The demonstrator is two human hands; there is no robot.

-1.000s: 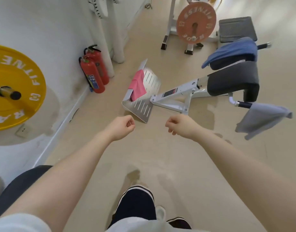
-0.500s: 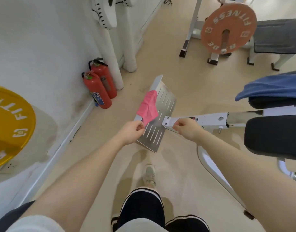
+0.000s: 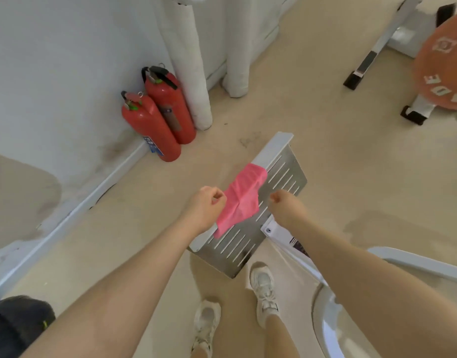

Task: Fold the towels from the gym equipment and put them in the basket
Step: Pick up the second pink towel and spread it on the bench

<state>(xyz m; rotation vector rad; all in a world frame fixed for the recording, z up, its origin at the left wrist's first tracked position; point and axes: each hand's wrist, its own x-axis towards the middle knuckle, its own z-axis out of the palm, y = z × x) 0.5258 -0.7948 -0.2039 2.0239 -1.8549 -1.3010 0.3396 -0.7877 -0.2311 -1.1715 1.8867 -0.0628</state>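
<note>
towel: a pink towel (image 3: 244,196) was draped over the white top rail of a slotted metal footplate (image 3: 284,174), part on the slotted face, part hung off the rail side.
towel axis: long axis was run diagonally, from upper right at the rail down to lower left; the lower corner was pointed toward the left wrist. A crease was seen along that same line.
footplate: tilted on the floor, long edge laid on the same diagonal as the towel; bolted to a white machine frame (image 3: 413,264) at lower right.
left hand: the left hand (image 3: 205,206) was held at the towel's left edge, fingers curled in, thumb against forefinger. Contact with the cloth could not be confirmed; nothing was seen pinched.
right hand: the right hand (image 3: 285,206) was held at the towel's right edge, over the slots, fingers curled into a loose fist. Grip on the cloth could not be told either.
feet: two white sneakers (image 3: 263,288) were seen on the beige floor just below the footplate.
wall side: two red fire extinguishers (image 3: 155,125) were stood against the white wall, beside a padded white post (image 3: 188,63).
far right: an orange weight plate (image 3: 441,68) was mounted on a white rack, blurred.
</note>
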